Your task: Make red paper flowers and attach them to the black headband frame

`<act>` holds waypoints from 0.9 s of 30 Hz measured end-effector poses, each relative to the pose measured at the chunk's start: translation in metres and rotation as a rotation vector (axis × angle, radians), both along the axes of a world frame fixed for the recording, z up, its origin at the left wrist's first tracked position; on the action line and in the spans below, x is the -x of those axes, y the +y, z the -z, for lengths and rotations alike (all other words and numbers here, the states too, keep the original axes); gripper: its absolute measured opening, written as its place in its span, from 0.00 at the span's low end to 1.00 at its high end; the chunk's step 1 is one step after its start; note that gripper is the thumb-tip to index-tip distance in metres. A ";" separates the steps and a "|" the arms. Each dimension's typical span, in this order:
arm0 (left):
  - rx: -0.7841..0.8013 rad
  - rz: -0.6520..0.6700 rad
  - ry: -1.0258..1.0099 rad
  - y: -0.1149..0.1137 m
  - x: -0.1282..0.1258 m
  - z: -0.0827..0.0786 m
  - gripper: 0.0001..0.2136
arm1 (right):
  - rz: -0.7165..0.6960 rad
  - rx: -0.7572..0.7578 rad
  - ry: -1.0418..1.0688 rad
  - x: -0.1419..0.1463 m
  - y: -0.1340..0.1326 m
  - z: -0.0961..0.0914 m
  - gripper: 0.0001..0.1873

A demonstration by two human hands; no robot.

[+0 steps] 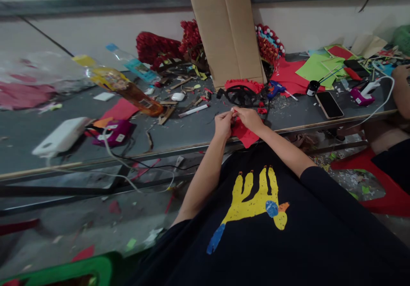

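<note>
My left hand (223,124) and my right hand (250,119) meet at the table's front edge, fingertips pinched together. Whatever sits between the fingertips is too small to make out. Just below them a red sheet (246,135), of paper or felt, hangs over the edge; whether a hand grips it I cannot tell. Beyond my fingers lies a black curved frame (238,94) with a crinkled red trim (245,84) along it. Small red scraps (262,110) rest close to my right hand. A blue glue gun (276,89) lies farther right.
A tall cardboard piece (229,34) leans on the wall. To the left are a bottle of brown liquid (128,91), a white marker (194,110) and a power bank (60,136) with cables. A phone (329,105) and black jar (312,88) lie right, near another person's arm (402,89).
</note>
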State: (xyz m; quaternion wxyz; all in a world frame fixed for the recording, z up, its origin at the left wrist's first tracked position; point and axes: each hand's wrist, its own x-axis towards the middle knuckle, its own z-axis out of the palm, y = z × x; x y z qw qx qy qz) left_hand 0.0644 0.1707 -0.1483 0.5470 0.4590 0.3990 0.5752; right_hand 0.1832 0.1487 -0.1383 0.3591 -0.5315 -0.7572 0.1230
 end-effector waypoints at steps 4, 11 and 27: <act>0.001 0.034 0.022 0.000 0.000 0.000 0.14 | 0.009 -0.041 0.076 -0.002 0.004 0.005 0.18; 0.026 0.067 0.014 0.001 -0.004 0.000 0.17 | 0.042 -0.075 0.219 -0.003 0.010 0.011 0.19; -0.065 0.073 0.019 0.005 -0.005 0.003 0.15 | 0.002 -0.070 0.251 -0.005 0.008 0.005 0.24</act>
